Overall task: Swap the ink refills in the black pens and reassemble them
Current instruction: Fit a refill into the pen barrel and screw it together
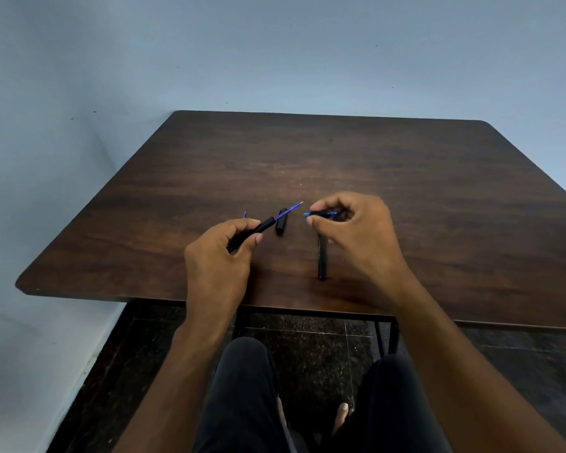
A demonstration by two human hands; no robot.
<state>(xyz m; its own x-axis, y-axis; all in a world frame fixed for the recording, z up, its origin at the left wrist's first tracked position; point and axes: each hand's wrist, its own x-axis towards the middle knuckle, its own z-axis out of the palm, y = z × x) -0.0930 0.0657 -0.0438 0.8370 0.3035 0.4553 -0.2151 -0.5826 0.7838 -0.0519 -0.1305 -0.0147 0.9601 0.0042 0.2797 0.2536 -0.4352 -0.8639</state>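
Observation:
My left hand (219, 256) grips a black pen barrel (262, 226) that points up and to the right. A thin blue ink refill (290, 210) sticks out of its open end. My right hand (356, 230) pinches a short black pen front piece with a blue tip (321, 214), its tip aimed left at the refill, a small gap apart. A black cap (281, 222) lies on the table between my hands. A second black barrel (322, 256) lies on the table below my right hand, partly hidden by it.
A dark wooden table (406, 165) stands against a pale blue wall. A tiny blue piece (244, 214) rests on the table left of the cap. The table's front edge is close to my wrists, with my knees and dark floor tiles below.

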